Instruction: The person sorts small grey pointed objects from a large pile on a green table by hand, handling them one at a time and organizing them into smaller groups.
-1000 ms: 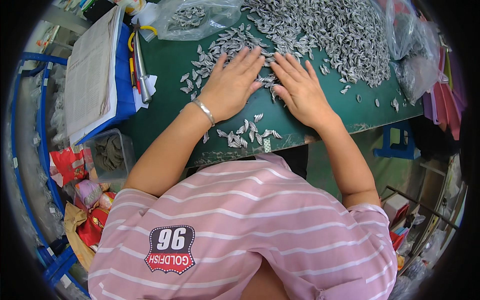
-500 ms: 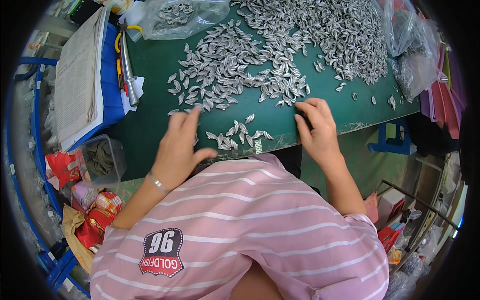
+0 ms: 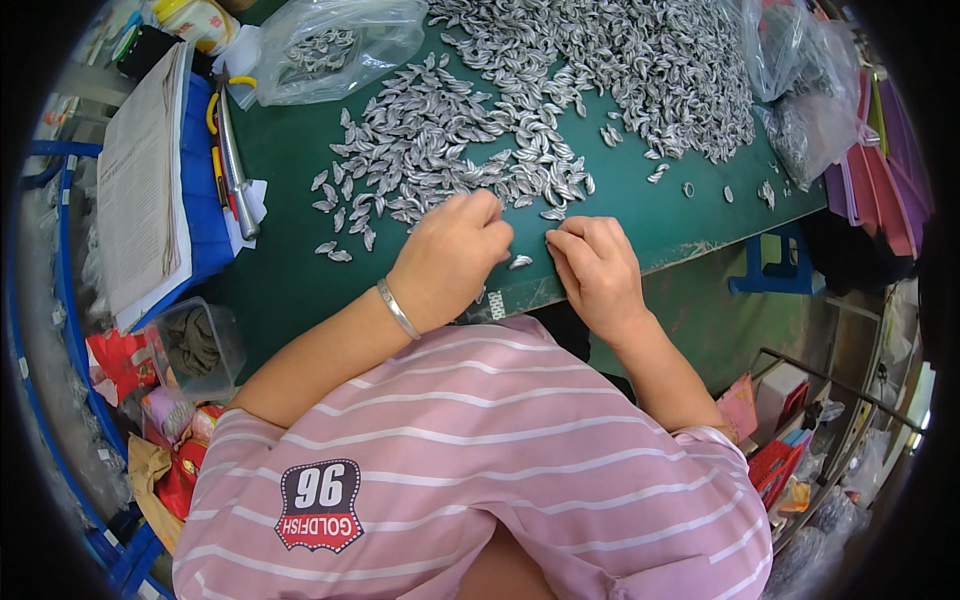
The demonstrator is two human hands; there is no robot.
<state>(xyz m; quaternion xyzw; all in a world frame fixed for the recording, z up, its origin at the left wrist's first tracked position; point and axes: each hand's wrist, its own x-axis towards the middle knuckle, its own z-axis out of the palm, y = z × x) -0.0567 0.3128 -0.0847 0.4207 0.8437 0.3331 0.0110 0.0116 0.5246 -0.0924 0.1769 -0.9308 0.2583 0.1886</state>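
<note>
The step in hand appears to be close fingertip handling of small grey metal pieces (image 3: 430, 135) near the front edge of the green worktop (image 3: 290, 270). The pieces are spread loosely from the upper left to the centre of the frame, with a denser heap (image 3: 665, 80) at the upper right. The left hand (image 3: 455, 255), at the centre of the frame, is placed just below the loose spread; its fingers are bent inward and their tips are hidden, so it cannot be told whether they grasp a piece. The right hand (image 3: 597, 275), right of centre, has its fingers closed to a pinch, with no piece visible between them; whether a small one is concealed there cannot be told. A single piece (image 3: 520, 262) lies on the worktop between the hands, apart from the spread. A clear plastic bag (image 3: 345, 45) containing similar pieces lies at the upper left. As a judgement, the next move calls for a light, precise pinch on one piece at a time: the pieces are small and overlap, so neighbouring ones could be dragged along, and any near the front edge could be knocked off.
</note>
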